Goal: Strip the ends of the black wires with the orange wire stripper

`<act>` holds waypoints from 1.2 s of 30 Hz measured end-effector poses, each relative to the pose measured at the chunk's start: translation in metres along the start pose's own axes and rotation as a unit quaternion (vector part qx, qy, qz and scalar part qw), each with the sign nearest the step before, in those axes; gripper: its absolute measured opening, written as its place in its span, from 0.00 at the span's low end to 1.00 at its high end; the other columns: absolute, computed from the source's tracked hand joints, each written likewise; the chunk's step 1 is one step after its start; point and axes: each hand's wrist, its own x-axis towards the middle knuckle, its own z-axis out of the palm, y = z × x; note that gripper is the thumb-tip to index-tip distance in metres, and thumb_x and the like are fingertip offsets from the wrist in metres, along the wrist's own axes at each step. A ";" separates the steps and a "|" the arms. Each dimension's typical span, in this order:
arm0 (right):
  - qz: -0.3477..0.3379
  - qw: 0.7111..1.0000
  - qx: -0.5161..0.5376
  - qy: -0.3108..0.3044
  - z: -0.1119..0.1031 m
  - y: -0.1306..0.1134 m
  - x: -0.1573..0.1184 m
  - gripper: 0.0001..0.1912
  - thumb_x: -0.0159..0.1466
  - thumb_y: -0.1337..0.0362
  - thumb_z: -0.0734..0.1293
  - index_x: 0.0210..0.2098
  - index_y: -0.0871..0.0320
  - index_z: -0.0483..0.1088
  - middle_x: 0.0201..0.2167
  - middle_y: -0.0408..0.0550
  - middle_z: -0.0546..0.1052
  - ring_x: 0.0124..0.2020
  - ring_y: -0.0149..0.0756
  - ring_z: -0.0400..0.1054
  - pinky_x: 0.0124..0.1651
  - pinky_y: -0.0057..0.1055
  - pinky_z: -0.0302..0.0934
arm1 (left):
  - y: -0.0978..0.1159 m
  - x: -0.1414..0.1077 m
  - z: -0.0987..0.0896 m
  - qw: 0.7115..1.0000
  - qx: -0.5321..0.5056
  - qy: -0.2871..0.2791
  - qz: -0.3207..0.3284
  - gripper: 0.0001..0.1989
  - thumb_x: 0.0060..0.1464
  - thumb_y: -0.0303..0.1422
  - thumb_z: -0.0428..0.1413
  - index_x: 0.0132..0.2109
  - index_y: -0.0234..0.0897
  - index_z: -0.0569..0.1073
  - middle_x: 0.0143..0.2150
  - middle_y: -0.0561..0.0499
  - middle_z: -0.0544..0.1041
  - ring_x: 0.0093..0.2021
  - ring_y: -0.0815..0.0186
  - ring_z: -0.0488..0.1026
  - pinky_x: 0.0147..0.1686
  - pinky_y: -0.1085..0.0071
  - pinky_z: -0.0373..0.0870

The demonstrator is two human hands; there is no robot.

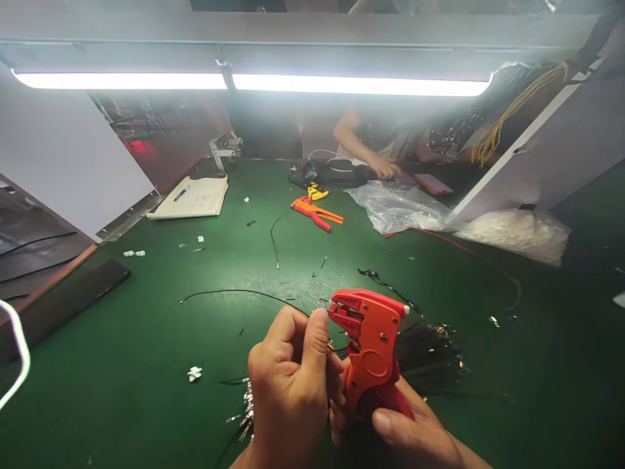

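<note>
One stripper [377,345] inside right grip [415,426]

We look across a green bench [131,326] under two bright tube lights [361,85]; a pale panel [63,137] slants at the bench's left, a second panel [551,143] at its right; a red glow [139,146] shows beyond its far left corner.

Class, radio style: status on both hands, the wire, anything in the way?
Left hand pinching black wire, one end trailing left. Right hand gripping red-orange stripper. Left thumb close to its jaws; loose dark wires bunched behind stripper.
</note>
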 end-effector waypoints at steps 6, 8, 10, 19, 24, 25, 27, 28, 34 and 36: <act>0.035 0.998 -0.019 0.054 0.005 -0.007 0.000 0.23 0.60 0.47 0.70 0.45 0.57 0.69 0.37 0.52 0.72 0.37 0.42 0.67 0.42 0.40 0.57 | 0.001 -0.005 0.009 0.996 0.055 0.056 0.029 0.18 0.59 0.41 0.58 0.23 0.44 0.64 0.13 0.60 0.70 0.11 0.71 0.66 0.12 0.75 0.63; 0.036 0.998 -0.020 0.048 0.005 -0.006 0.000 0.21 0.61 0.47 0.70 0.44 0.56 0.69 0.35 0.51 0.72 0.35 0.41 0.67 0.40 0.40 0.57 | 0.002 -0.006 0.010 0.996 0.058 0.059 0.037 0.18 0.59 0.40 0.57 0.23 0.44 0.64 0.13 0.60 0.69 0.11 0.71 0.66 0.13 0.75 0.62; 0.038 0.998 -0.022 0.049 0.004 -0.005 0.001 0.20 0.60 0.47 0.70 0.43 0.54 0.69 0.34 0.50 0.72 0.34 0.42 0.68 0.40 0.41 0.58 | 0.003 -0.007 0.010 0.996 0.055 0.062 0.039 0.18 0.59 0.40 0.57 0.23 0.44 0.64 0.13 0.60 0.69 0.11 0.71 0.65 0.13 0.75 0.62; 0.040 0.997 0.027 0.067 0.005 0.005 0.000 0.19 0.59 0.50 0.72 0.44 0.54 0.70 0.34 0.49 0.73 0.34 0.41 0.71 0.40 0.40 0.63 | -0.007 -0.004 0.008 0.986 0.114 0.071 0.096 0.18 0.61 0.40 0.56 0.24 0.45 0.63 0.14 0.59 0.71 0.12 0.69 0.67 0.15 0.73 0.63; 0.030 0.995 0.045 0.088 0.006 0.004 0.000 0.23 0.58 0.52 0.74 0.48 0.55 0.69 0.43 0.53 0.76 0.38 0.42 0.73 0.42 0.37 0.66 | -0.019 -0.002 0.007 0.976 0.147 0.081 0.138 0.19 0.62 0.41 0.55 0.24 0.44 0.61 0.14 0.59 0.70 0.12 0.70 0.65 0.16 0.73 0.62; 0.034 0.995 0.030 0.087 0.006 0.003 0.000 0.23 0.58 0.51 0.73 0.48 0.55 0.69 0.43 0.54 0.76 0.39 0.43 0.73 0.42 0.38 0.67 | -0.020 -0.002 0.008 0.976 0.148 0.082 0.141 0.19 0.62 0.40 0.55 0.24 0.44 0.61 0.14 0.59 0.69 0.13 0.70 0.65 0.16 0.73 0.62; 0.051 0.996 -0.009 0.079 0.004 -0.001 0.001 0.23 0.59 0.49 0.73 0.46 0.57 0.70 0.37 0.54 0.77 0.36 0.44 0.74 0.41 0.40 0.68 | -0.021 -0.002 0.009 0.975 0.148 0.082 0.145 0.19 0.62 0.40 0.54 0.24 0.44 0.61 0.14 0.59 0.69 0.13 0.69 0.65 0.17 0.73 0.62; 0.059 0.995 -0.027 0.076 0.004 -0.003 0.001 0.23 0.59 0.47 0.72 0.44 0.58 0.71 0.35 0.53 0.77 0.35 0.44 0.73 0.41 0.40 0.68 | -0.022 -0.003 0.009 0.975 0.149 0.081 0.146 0.19 0.62 0.40 0.54 0.24 0.44 0.61 0.14 0.58 0.69 0.13 0.69 0.65 0.17 0.73 0.62; 0.085 0.991 -0.053 0.084 -0.001 -0.003 0.001 0.25 0.58 0.43 0.73 0.41 0.58 0.71 0.28 0.48 0.74 0.27 0.37 0.69 0.34 0.34 0.65 | -0.023 -0.002 0.010 0.972 0.168 0.079 0.141 0.19 0.63 0.41 0.53 0.24 0.44 0.61 0.15 0.58 0.70 0.14 0.69 0.66 0.19 0.72 0.62; 0.082 0.991 -0.048 0.095 -0.002 0.000 0.000 0.25 0.58 0.43 0.73 0.41 0.58 0.70 0.28 0.47 0.73 0.26 0.35 0.68 0.32 0.32 0.63 | -0.023 -0.002 0.009 0.971 0.172 0.080 0.145 0.19 0.63 0.40 0.54 0.24 0.44 0.61 0.15 0.57 0.71 0.14 0.68 0.67 0.20 0.72 0.62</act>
